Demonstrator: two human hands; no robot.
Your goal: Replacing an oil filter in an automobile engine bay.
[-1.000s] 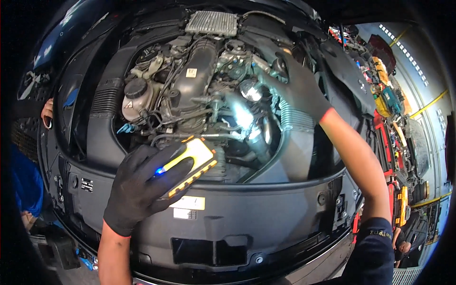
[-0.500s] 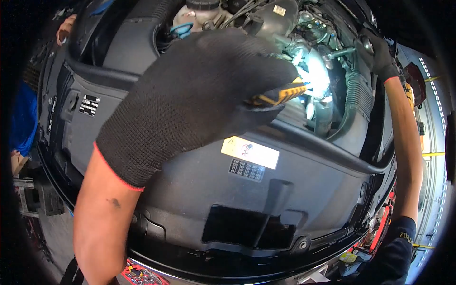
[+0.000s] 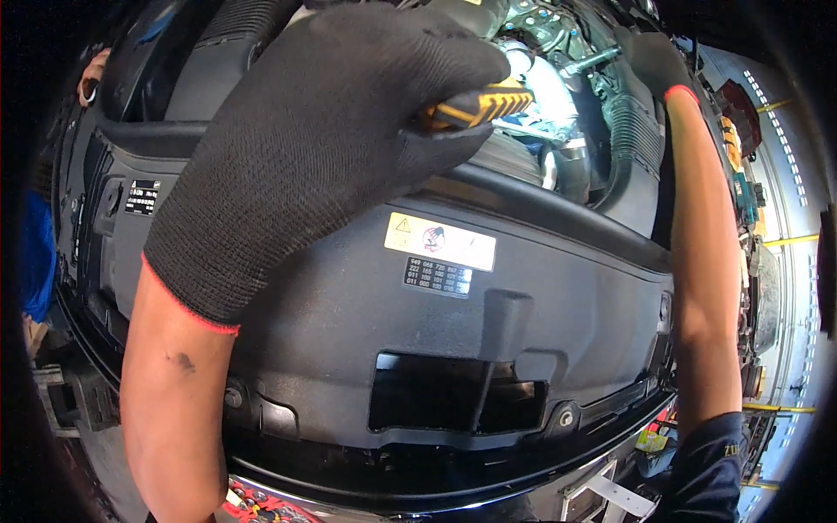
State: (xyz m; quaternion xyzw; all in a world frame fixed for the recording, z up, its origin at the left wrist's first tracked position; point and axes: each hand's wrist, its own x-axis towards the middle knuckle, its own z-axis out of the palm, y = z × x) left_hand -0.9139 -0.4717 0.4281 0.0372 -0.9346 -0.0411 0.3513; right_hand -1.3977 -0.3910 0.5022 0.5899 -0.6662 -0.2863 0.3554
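Note:
My left hand [image 3: 349, 131], in a black knit glove with a red cuff, is closed around a yellow-and-black flashlight [image 3: 488, 105]. Its white beam falls on a pipe and hose area [image 3: 545, 91] of a car's engine bay. At the far right, my right hand [image 3: 654, 65], gloved alike, is closed at the end of a ratchet's metal extension bar [image 3: 595, 61]. That bar reaches leftward among the engine parts; where its tip sits is not clear. The glove hides most of the ratchet. Beside the right hand runs a ribbed black hose [image 3: 634, 131].
A black plastic front panel [image 3: 349, 296] with labels and a rectangular opening [image 3: 427, 392] spans the near side. Another person's hand [image 3: 91, 77] rests at the far left edge. A red tray of small parts [image 3: 270, 506] lies below the bumper.
The engine bay has shifted up and left in view. My left hand still holds the flashlight, and its beam still lights the pipes. My right hand stays at the bar's end.

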